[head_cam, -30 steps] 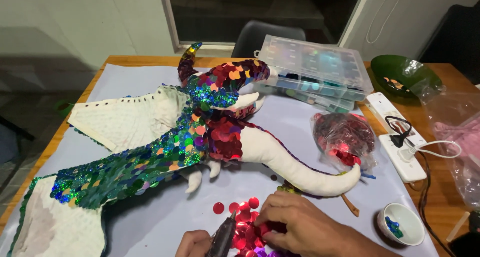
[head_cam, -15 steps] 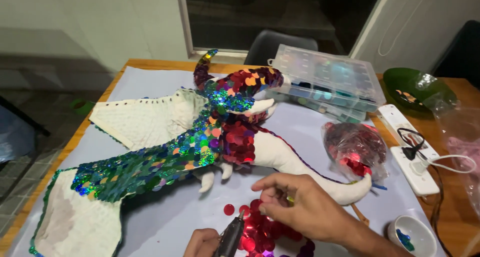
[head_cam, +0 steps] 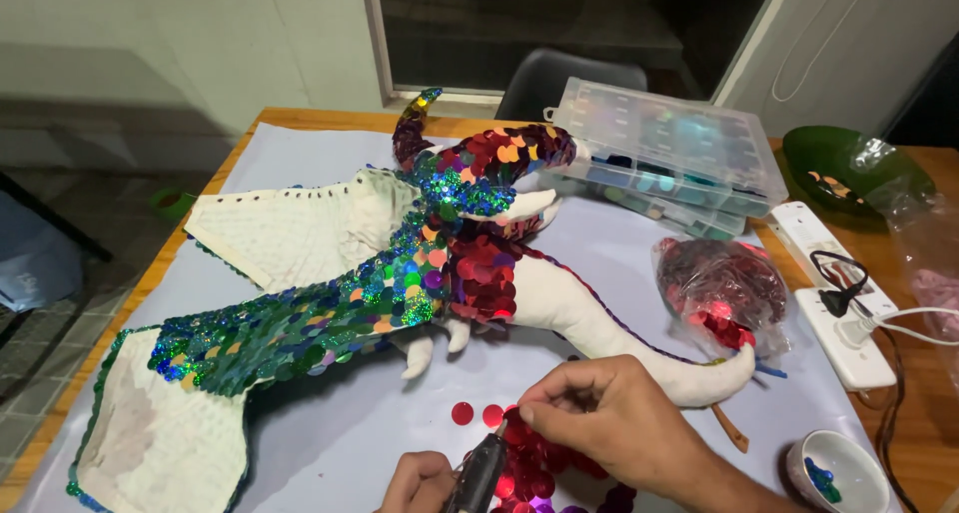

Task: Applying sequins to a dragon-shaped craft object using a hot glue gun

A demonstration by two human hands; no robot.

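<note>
Beside the red sequins [head_cam: 519, 463], left hand [head_cam: 420, 483] clenched round glue gun [head_cam: 479, 478], nozzle up-right; right hand [head_cam: 609, 423] pinching.

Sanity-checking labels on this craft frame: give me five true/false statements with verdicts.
1. The left hand holds a glue gun. True.
2. The right hand rests on the dragon's head. False: it is down over the pile of red sequins, near the glue gun's tip.
3. The dragon's tail is fully sequined. False: it is mostly bare white.
4. A clear plastic organiser box sits behind the dragon. True.
5. The small white bowl is empty. False: it holds a few blue-green sequins.
</note>
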